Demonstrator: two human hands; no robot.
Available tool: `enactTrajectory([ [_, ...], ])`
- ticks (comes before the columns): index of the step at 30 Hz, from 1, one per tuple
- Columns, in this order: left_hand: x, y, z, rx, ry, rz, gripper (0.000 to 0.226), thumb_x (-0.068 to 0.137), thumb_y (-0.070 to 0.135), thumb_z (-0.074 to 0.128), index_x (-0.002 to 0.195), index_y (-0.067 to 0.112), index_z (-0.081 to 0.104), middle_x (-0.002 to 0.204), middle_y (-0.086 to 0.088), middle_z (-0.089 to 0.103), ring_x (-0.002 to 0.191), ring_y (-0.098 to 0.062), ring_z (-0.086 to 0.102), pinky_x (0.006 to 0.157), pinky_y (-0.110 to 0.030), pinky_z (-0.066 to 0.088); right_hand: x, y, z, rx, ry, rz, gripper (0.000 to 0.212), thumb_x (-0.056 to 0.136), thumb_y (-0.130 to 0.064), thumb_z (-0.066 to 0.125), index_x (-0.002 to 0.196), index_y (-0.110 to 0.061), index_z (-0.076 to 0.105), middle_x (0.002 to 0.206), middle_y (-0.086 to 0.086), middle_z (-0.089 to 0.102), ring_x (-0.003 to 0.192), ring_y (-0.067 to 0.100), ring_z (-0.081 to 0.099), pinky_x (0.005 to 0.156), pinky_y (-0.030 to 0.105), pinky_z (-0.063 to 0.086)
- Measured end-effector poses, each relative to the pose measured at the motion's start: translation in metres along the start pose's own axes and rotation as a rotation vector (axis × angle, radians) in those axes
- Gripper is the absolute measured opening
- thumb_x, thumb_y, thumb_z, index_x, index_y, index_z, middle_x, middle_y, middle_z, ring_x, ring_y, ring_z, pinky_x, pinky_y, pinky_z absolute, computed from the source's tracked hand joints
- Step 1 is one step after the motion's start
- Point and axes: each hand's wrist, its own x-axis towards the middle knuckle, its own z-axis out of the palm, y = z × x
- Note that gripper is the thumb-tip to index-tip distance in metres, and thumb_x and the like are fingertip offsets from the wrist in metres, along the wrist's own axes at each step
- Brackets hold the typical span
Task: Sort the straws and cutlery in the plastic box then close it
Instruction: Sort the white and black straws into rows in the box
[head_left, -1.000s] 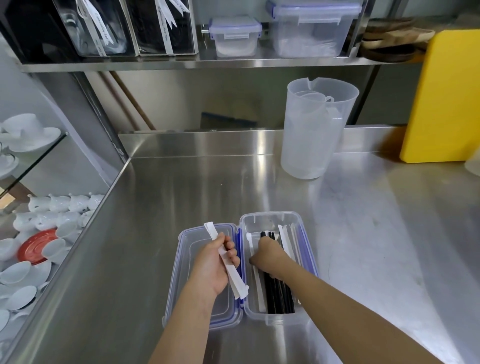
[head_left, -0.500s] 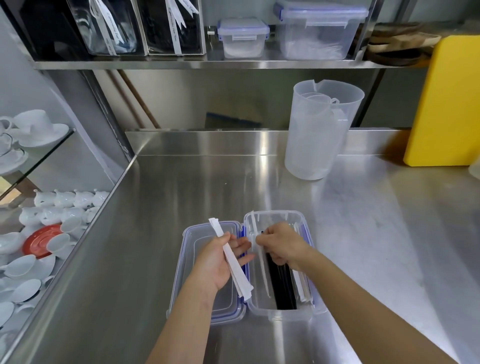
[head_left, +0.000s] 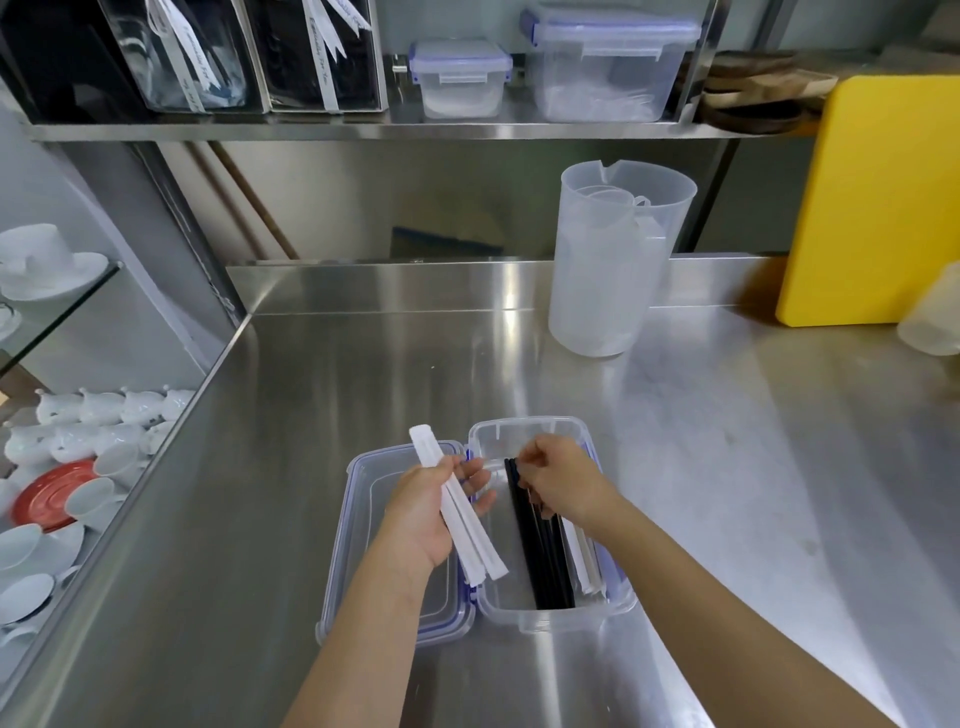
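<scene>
A clear plastic box (head_left: 550, 621) stands open on the steel counter, its blue-edged lid (head_left: 363, 571) lying flat to its left. Black straws (head_left: 545, 561) lie lengthwise in the middle of the box, with white wrapped pieces (head_left: 584, 561) along its right wall. My left hand (head_left: 426, 514) hovers over the lid and holds a bundle of white paper-wrapped straws (head_left: 467, 530), fingers partly spread. My right hand (head_left: 561, 483) is over the box, fingertips pinched at the far ends of the black straws. Whether it grips one is hidden.
A translucent jug (head_left: 608, 270) stands at the back of the counter, a yellow board (head_left: 883, 208) leans at the right. Lidded containers (head_left: 457, 78) sit on the shelf above. White cups and a red saucer (head_left: 78, 467) fill shelves beyond the counter's left edge.
My right hand rose from the bottom of the box towards its far end. The thin white piece on the box's left side is gone from there. My left hand's bundle stayed over the lid.
</scene>
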Motion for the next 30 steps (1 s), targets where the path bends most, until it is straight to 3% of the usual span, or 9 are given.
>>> enactTrajectory([
  [2, -0.001, 0.000, 0.001, 0.007, 0.042, 0.005, 0.019, 0.099, 0.008, 0.041, 0.086, 0.004, 0.054, 0.078, -0.013, 0.061, 0.069, -0.023, 0.059, 0.044, -0.028, 0.057, -0.005, 0.006, 0.006, -0.349, -0.102, 0.029, 0.020, 0.088, -0.004, 0.040, 0.071, -0.012, 0.048, 0.086, 0.011, 0.059, 0.082, 0.029, 0.056, 0.062, 0.027, 0.042],
  [3, -0.002, -0.002, 0.002, 0.023, 0.044, 0.000, 0.018, 0.099, 0.009, 0.041, 0.087, 0.004, 0.054, 0.078, -0.012, 0.061, 0.068, -0.022, 0.059, 0.043, -0.026, 0.056, -0.009, 0.009, 0.011, -0.431, -0.172, 0.042, 0.015, 0.089, -0.004, 0.039, 0.084, -0.008, 0.053, 0.101, 0.015, 0.061, 0.094, 0.030, 0.058, 0.072, 0.029, 0.045],
  [6, -0.003, -0.007, 0.007, 0.082, 0.047, -0.016, 0.016, 0.099, 0.009, 0.044, 0.090, 0.003, 0.056, 0.079, -0.012, 0.062, 0.069, -0.020, 0.060, 0.043, -0.025, 0.056, -0.020, 0.008, 0.027, -0.461, -0.239, 0.032, 0.030, 0.093, -0.003, 0.038, 0.119, 0.001, 0.051, 0.124, 0.019, 0.057, 0.113, 0.031, 0.056, 0.093, 0.034, 0.046],
  [10, -0.004, -0.005, 0.003, 0.095, 0.029, -0.015, 0.014, 0.097, 0.009, 0.048, 0.103, 0.000, 0.056, 0.080, -0.013, 0.063, 0.068, -0.021, 0.060, 0.043, -0.026, 0.056, -0.019, 0.010, 0.035, -0.296, -0.057, -0.019, 0.032, 0.091, 0.002, 0.041, 0.118, -0.004, 0.055, 0.119, 0.016, 0.061, 0.104, 0.029, 0.061, 0.086, 0.031, 0.051],
  [14, -0.003, -0.005, -0.001, 0.125, 0.031, -0.020, 0.022, 0.096, 0.011, 0.051, 0.113, -0.002, 0.057, 0.080, -0.013, 0.064, 0.067, -0.020, 0.060, 0.044, -0.025, 0.055, -0.013, 0.015, 0.027, -0.593, 0.225, 0.030, 0.036, 0.088, 0.006, 0.039, 0.123, 0.000, 0.047, 0.132, 0.017, 0.049, 0.101, 0.031, 0.063, 0.074, 0.032, 0.047],
  [16, -0.003, -0.006, 0.000, 0.144, 0.025, -0.010, 0.022, 0.096, 0.011, 0.051, 0.112, -0.002, 0.058, 0.079, -0.012, 0.064, 0.065, -0.018, 0.059, 0.043, -0.023, 0.053, -0.009, 0.018, 0.025, -0.736, 0.234, 0.066, 0.035, 0.087, 0.005, 0.043, 0.122, 0.004, 0.046, 0.125, 0.020, 0.051, 0.101, 0.029, 0.063, 0.075, 0.030, 0.050],
  [19, -0.005, -0.007, 0.007, 0.163, -0.040, -0.002, 0.012, 0.095, 0.009, 0.050, 0.100, 0.002, 0.059, 0.077, -0.010, 0.064, 0.062, -0.017, 0.057, 0.043, -0.021, 0.052, -0.002, 0.020, 0.023, -0.867, 0.306, 0.041, 0.031, 0.073, -0.004, 0.071, 0.100, 0.008, 0.061, 0.096, 0.019, 0.065, 0.085, 0.023, 0.068, 0.063, 0.023, 0.054],
  [23, -0.009, -0.010, 0.016, 0.227, -0.085, 0.025, 0.009, 0.095, 0.008, 0.050, 0.091, 0.005, 0.057, 0.075, -0.010, 0.064, 0.060, -0.017, 0.057, 0.046, -0.022, 0.052, 0.005, 0.027, 0.025, -0.789, 0.135, 0.115, 0.031, 0.090, 0.004, 0.044, 0.120, 0.002, 0.051, 0.120, 0.017, 0.062, 0.108, 0.029, 0.064, 0.085, 0.032, 0.052],
  [30, -0.008, -0.012, 0.015, 0.255, -0.094, 0.012, 0.010, 0.095, 0.007, 0.050, 0.090, 0.004, 0.058, 0.074, -0.013, 0.065, 0.062, -0.020, 0.061, 0.051, -0.026, 0.056, 0.008, 0.019, 0.012, -0.654, 0.166, 0.144, 0.027, 0.088, 0.003, 0.042, 0.112, 0.000, 0.054, 0.116, 0.017, 0.062, 0.106, 0.034, 0.062, 0.081, 0.035, 0.050],
])
